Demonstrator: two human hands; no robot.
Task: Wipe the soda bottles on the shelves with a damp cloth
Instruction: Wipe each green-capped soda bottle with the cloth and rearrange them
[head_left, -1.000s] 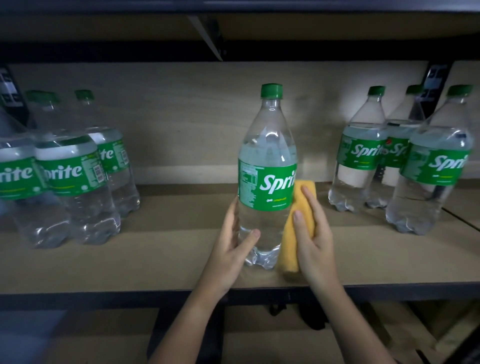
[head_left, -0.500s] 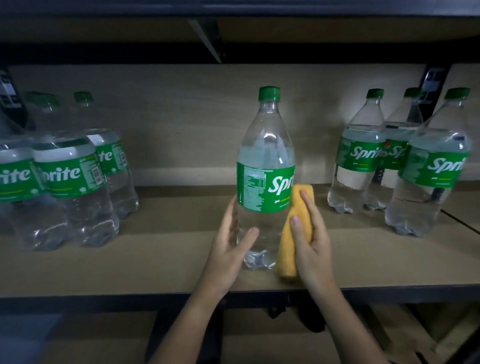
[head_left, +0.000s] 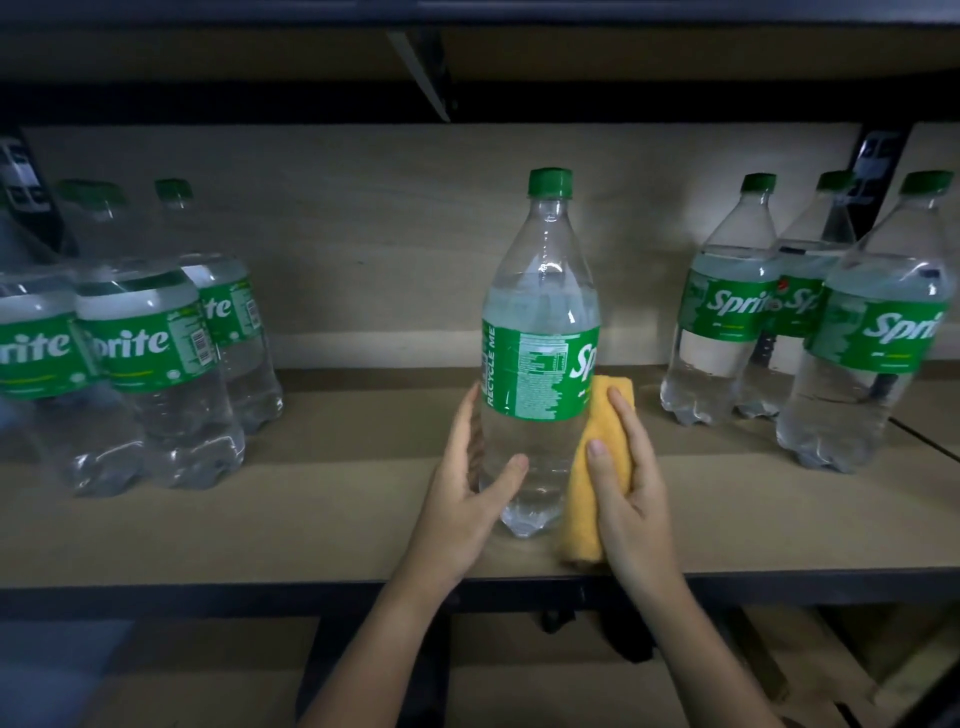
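Observation:
A clear Sprite bottle (head_left: 540, 322) with a green cap and green label stands upright near the front edge of the wooden shelf (head_left: 311, 519). My left hand (head_left: 467, 499) grips its lower left side, thumb across the front. My right hand (head_left: 631, 488) holds a folded yellow cloth (head_left: 589, 519) and presses it against the bottle's lower right side. The label's small-print side faces me.
Three Sprite bottles (head_left: 150, 343) stand at the left of the shelf and three more Sprite bottles (head_left: 727, 312) at the right. A dark shelf board (head_left: 467, 15) spans overhead with a metal bracket (head_left: 421, 67). A lower shelf (head_left: 208, 691) shows below.
The bottle has turned, so the Sprite logo has swung to the right and the small print faces me. The cloth stays on the bottle's lower right side.

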